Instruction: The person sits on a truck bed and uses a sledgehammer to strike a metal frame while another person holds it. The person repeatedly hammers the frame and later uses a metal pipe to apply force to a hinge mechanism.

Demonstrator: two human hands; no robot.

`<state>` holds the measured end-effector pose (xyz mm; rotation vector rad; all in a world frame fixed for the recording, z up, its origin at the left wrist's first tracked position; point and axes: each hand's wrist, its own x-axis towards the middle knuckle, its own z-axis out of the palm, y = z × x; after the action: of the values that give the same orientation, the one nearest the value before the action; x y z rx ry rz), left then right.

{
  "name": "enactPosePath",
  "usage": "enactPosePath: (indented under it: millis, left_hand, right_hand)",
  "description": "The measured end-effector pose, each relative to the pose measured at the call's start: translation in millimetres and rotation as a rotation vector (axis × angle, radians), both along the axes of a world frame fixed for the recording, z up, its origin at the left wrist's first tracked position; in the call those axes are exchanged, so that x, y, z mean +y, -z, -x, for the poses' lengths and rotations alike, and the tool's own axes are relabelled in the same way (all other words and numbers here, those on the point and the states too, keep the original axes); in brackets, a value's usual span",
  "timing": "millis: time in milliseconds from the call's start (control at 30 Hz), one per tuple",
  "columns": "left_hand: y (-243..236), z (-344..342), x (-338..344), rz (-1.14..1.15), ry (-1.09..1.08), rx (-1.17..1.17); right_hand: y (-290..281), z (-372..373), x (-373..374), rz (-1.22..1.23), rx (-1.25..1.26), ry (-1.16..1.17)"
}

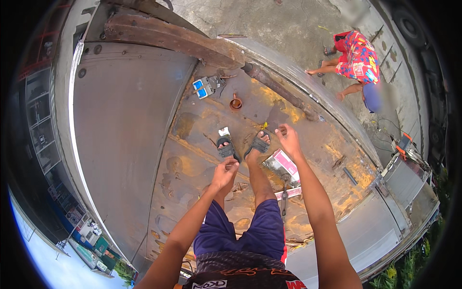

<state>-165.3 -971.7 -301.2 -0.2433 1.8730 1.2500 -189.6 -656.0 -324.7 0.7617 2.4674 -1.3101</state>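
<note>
My left hand (225,174) hangs above my left sandal (225,147), its fingers curled together; whether anything is in them is hidden. Out in front of my right knee, my right hand (288,140) is raised in the air, its loosely bent fingers apart and holding nothing that I can see. Below and beside it on the rusty metal floor (192,159) lies a pink and white flat pack (286,164). A small white packet (224,131) rests at my left toes, and a yellow leaf (264,125) lies by my right sandal (260,144).
A brown cup (236,103) and a grey case with blue (202,87) sit farther ahead. A rusty beam (168,41) and a pipe (284,91) cross the far side. A short dark tube (350,176) lies right. Beyond the side wall (308,89), another person (358,58) crouches on concrete.
</note>
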Motion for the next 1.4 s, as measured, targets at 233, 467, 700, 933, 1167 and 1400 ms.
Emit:
enactPosePath:
  millis: [233, 467, 700, 933, 1167, 1400]
  left_hand:
    - [101, 144, 139, -0.408, -0.119, 0.132]
    - [135, 244, 212, -0.952, -0.137, 0.371]
    - [168, 281, 231, -1.396, 0.048, 0.371]
    - [190, 283, 250, -1.537, -0.014, 0.449]
    - [185, 280, 247, -1.487, -0.079, 0.475]
    - [182, 270, 245, -1.462, -0.203, 0.496]
  right_hand:
    - [53, 72, 41, -0.508, 0.478, -0.067]
    - [65, 144, 49, -0.31, 0.478, -0.213]
    - [73, 153, 61, -0.096, 0.312, -0.271]
    - [81, 152, 66, -0.195, 0.33, -0.301]
    - [80, 156, 69, -0.203, 0.333, -0.336]
    - [86, 163, 84, -0.114, 0.245, -0.387]
